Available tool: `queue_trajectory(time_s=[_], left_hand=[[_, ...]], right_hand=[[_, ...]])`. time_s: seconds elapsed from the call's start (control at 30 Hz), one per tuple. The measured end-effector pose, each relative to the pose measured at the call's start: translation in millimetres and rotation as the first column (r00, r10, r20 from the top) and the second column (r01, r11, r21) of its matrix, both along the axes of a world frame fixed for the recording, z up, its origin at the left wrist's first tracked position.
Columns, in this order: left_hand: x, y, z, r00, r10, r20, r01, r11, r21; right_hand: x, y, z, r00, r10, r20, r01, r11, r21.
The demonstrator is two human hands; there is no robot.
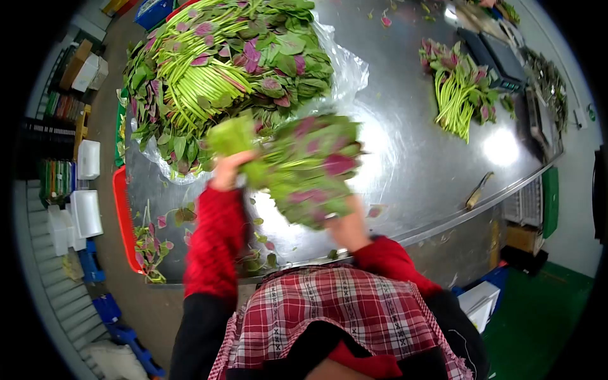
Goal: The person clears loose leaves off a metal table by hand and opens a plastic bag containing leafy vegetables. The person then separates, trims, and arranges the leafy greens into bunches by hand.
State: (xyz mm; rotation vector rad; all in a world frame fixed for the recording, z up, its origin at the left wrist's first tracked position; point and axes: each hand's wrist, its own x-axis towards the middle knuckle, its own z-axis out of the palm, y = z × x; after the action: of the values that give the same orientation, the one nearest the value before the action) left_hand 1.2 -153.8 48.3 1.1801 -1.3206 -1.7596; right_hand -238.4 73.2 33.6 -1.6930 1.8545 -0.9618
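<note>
A bunch of red-and-green amaranth (316,161) is held above the metal table, slightly blurred. My left hand (229,170) is closed around its pale green stems at the left end. At the leafy end, my right hand (349,227) grips the bunch from the near side, its fingers partly hidden by the leaves. Just beyond my left hand lies a large heap of amaranth (209,82) on clear plastic sheeting (347,66). Loose leaves (256,259) are scattered on the table below my hands.
On the right of the steel table (399,126) lies another amaranth bunch (457,92), beside a dark scale-like device (494,57). A knife (479,191) rests near the front edge. A red crate (123,215) stands at the left edge, with loose sprigs (149,250) beside it.
</note>
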Motion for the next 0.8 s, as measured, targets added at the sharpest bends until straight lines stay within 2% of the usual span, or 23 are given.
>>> queue_trajectory(time_s=[0.03,0.07,0.1,0.17,0.2,0.23,0.27,0.3,0.33,0.37,0.43,0.47,0.5,0.53,0.57,0.6,0.63,0.67,0.73,0.77,0.8], left_hand=[[41,7,27,0.989,0.113,0.093,-0.113,0.994,0.001],[73,13,57,0.944,0.225,0.242,-0.176,0.962,-0.209],[110,12,77,0.895,0.257,0.364,-0.156,0.946,-0.284],[180,18,117,0.779,0.208,0.591,0.003,0.942,-0.335],[196,29,140,0.718,0.179,0.672,0.065,0.945,-0.322],[204,40,160,0.656,0.147,0.741,0.121,0.948,-0.296],[209,53,173,0.649,0.183,0.738,0.074,0.951,-0.301],[210,65,182,0.643,0.220,0.734,0.021,0.952,-0.304],[207,75,191,0.688,0.253,0.681,-0.048,0.951,-0.304],[205,78,196,0.696,0.258,0.671,-0.071,0.953,-0.293],[185,87,201,0.778,0.362,0.513,-0.154,0.902,-0.403],[169,89,209,0.831,0.372,0.413,-0.214,0.900,-0.380],[156,94,214,0.868,0.383,0.315,-0.272,0.899,-0.344],[153,93,209,0.907,0.356,0.227,-0.269,0.901,-0.340],[133,90,202,0.925,0.378,0.032,-0.344,0.871,-0.350],[126,83,191,0.948,0.247,-0.203,-0.299,0.909,-0.291],[99,84,190,0.887,0.209,-0.411,-0.335,0.905,-0.262],[88,82,171,0.776,0.104,-0.622,-0.275,0.943,-0.186],[42,83,142,0.676,0.073,-0.734,-0.133,0.991,-0.024],[28,76,111,0.698,-0.079,-0.712,-0.006,0.993,-0.116],[5,82,93,0.816,-0.007,-0.578,0.002,1.000,-0.010]], right_hand=[[36,-8,-8,0.962,0.245,0.119,-0.240,0.969,-0.056],[72,-15,-16,0.851,0.467,0.240,-0.455,0.884,-0.105],[99,-18,-20,0.823,0.549,0.148,-0.514,0.829,-0.219],[93,-49,-6,0.771,0.592,0.234,-0.558,0.805,-0.199],[74,-64,-4,0.826,0.411,0.385,-0.427,0.903,-0.048],[50,-81,-17,0.850,0.208,0.484,-0.189,0.978,-0.088],[16,-104,-20,0.889,0.047,0.456,0.044,0.982,-0.186],[-25,-126,-16,0.977,-0.126,0.170,0.160,0.965,-0.208],[-25,-134,-31,0.981,-0.112,0.158,0.143,0.969,-0.202],[-19,-137,-63,0.989,-0.136,0.052,0.143,0.974,-0.176],[-12,-151,-105,0.971,-0.177,-0.163,0.151,0.976,-0.160],[30,-132,-88,0.991,0.117,-0.060,-0.120,0.992,-0.043],[86,-100,-65,0.916,0.394,0.078,-0.399,0.916,0.052],[106,-83,-46,0.796,0.599,0.082,-0.589,0.799,-0.121],[126,-65,-27,0.621,0.781,0.066,-0.740,0.613,-0.276],[111,-60,-36,0.630,0.763,0.146,-0.752,0.646,-0.132],[95,-55,-46,0.650,0.730,0.212,-0.749,0.663,0.016],[64,-56,-49,0.740,0.631,0.234,-0.671,0.719,0.183],[-22,-46,-39,0.930,0.340,0.136,-0.366,0.843,0.393],[-62,-35,-29,0.976,0.210,0.065,-0.216,0.862,0.458],[-91,-22,-19,0.994,0.106,0.009,-0.095,0.852,0.515]])
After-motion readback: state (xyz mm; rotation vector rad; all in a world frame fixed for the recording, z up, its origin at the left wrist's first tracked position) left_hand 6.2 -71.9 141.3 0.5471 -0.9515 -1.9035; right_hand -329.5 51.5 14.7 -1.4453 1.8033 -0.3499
